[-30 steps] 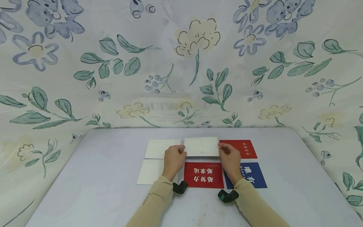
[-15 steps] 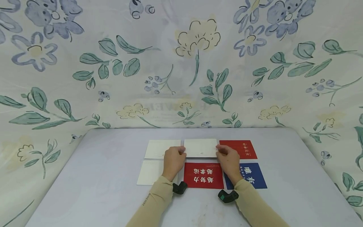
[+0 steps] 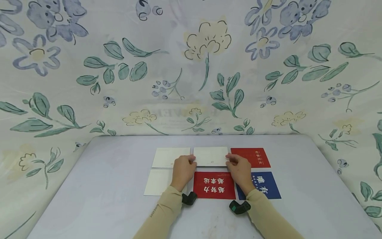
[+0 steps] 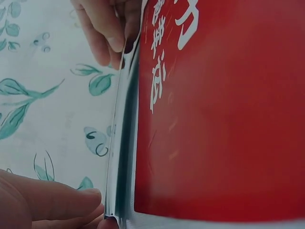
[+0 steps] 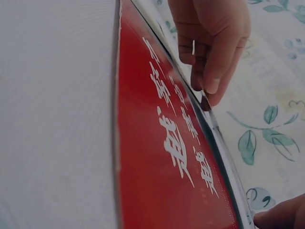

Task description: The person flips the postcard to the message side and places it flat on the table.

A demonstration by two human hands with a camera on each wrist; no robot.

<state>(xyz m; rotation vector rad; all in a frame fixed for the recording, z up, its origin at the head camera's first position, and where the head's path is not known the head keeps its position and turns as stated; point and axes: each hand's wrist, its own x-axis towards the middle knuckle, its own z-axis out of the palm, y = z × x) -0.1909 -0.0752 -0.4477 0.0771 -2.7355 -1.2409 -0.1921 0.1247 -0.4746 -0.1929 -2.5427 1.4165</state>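
Fingers [image 3: 189, 157] of left hand [image 3: 182, 171] and right hand [image 3: 240, 170] pinch the middle white card [image 3: 210, 156], lower than before.

Backing a pale tabletop [image 3: 98, 199] with floral cloth [image 3: 174, 36]
Showing green leaves [image 3: 139, 71], bluish flowers [image 3: 37, 54] and yellow blossoms [image 3: 208, 38]; bearing faint brownish smudges [image 3: 213, 229] on the tabletop.
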